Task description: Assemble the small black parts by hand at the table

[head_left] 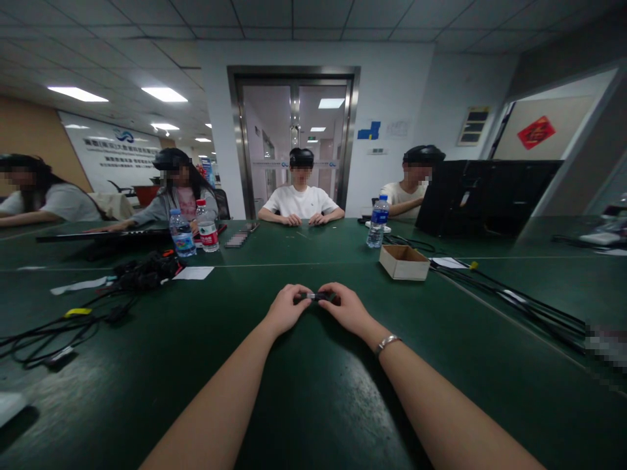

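A small dark object with a silvery middle (313,296) lies level between my two hands, just over the green table (313,405). My left hand (289,309) pinches its left end between thumb and fingers. At the right end, my right hand (347,309) grips it in the same way, its thumb close to the left thumb. A silver bracelet circles my right wrist. The fingertips cover both ends of the object, and it is too small to tell what it is.
An open box (404,262) and a water bottle (377,222) stand ahead right. Cables (519,303) run along the right. Further left are two bottles (183,234), black gear (147,271), white paper (194,273) and more cables. Several people sit across the table; black monitors (484,196) stand at the right.
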A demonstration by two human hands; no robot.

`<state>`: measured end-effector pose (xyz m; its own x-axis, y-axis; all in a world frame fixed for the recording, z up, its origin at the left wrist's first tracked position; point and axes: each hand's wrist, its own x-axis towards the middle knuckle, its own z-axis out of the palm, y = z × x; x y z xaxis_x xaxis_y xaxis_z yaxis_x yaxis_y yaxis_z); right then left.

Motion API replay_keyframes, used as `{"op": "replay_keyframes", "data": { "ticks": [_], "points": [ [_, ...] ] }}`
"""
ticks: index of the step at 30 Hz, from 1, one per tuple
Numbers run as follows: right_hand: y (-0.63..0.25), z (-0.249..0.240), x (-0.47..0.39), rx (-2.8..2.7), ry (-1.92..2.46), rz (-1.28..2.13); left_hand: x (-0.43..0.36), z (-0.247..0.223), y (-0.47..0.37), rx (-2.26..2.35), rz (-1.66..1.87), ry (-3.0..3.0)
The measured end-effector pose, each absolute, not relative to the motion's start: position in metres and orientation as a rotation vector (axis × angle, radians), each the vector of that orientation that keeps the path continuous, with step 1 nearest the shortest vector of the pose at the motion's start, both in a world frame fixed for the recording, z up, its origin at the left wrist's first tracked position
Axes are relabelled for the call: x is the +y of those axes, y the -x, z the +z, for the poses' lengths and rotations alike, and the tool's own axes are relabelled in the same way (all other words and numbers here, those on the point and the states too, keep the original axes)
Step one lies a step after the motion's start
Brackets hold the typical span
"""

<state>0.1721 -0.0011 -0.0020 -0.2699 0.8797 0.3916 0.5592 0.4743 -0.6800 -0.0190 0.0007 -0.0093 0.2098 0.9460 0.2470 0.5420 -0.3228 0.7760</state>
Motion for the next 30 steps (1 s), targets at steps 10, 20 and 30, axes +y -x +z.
{"op": "replay_keyframes", "data": {
  "ticks": [10,20,30],
  "points": [
    [-0.1722,-0.0027,-0.0014,-1.963,1.188,0.530,-0.0008,-0.0062,0.0163,1.439,0.969,-1.912],
    [-0.1727,-0.0022,-0.0016,-1.957,1.180,0.537,-0.0010,-0.0101,0.0174,1.343,1.021,-1.879],
    [-0.1722,-0.0010,-0.0014,-1.958,1.195,0.545,-0.0051,-0.0042,0.0178,1.385,0.967,-1.886]
  ]
}}
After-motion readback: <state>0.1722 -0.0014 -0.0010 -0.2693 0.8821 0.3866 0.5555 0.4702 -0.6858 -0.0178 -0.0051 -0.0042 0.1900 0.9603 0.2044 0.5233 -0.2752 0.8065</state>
